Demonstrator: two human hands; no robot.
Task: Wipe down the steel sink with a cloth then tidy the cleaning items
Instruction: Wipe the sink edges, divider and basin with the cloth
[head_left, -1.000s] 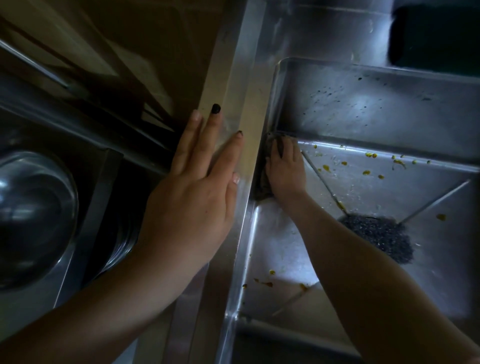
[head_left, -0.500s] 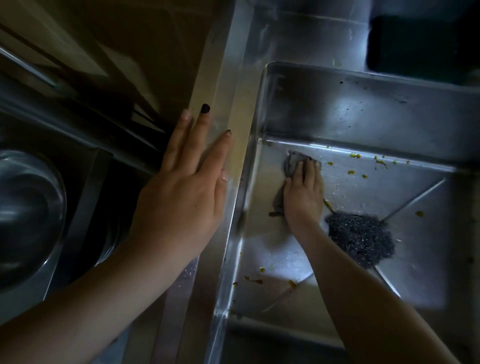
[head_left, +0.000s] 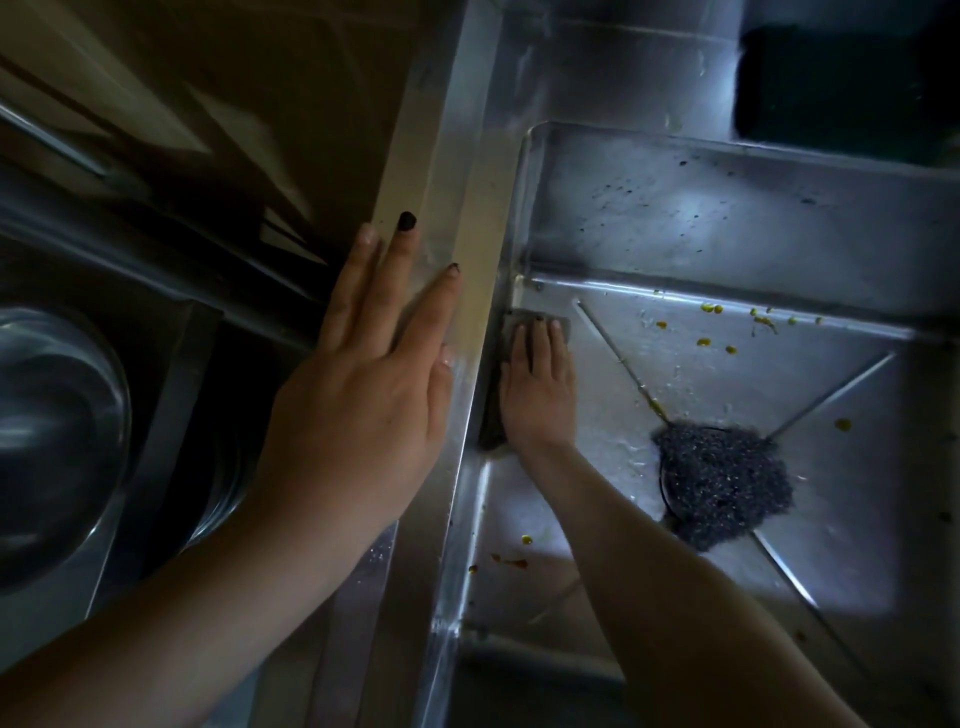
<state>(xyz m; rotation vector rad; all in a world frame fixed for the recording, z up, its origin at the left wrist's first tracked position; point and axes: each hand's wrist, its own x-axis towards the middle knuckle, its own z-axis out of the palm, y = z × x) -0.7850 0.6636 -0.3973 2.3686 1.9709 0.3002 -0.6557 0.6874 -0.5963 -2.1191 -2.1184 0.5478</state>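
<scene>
While I wipe: my right hand presses the grey cloth flat, fingers straight, on the sink floor against its left wall.
Left hand: open, palm down on the rim, bracing me.
Risk: I judge the yellow food bits could smear, or get pushed under the steel scourer covering the drain.
Change: half a second ago the cloth was farther out on the floor; now it is by the wall. Left hand unmoved.
</scene>
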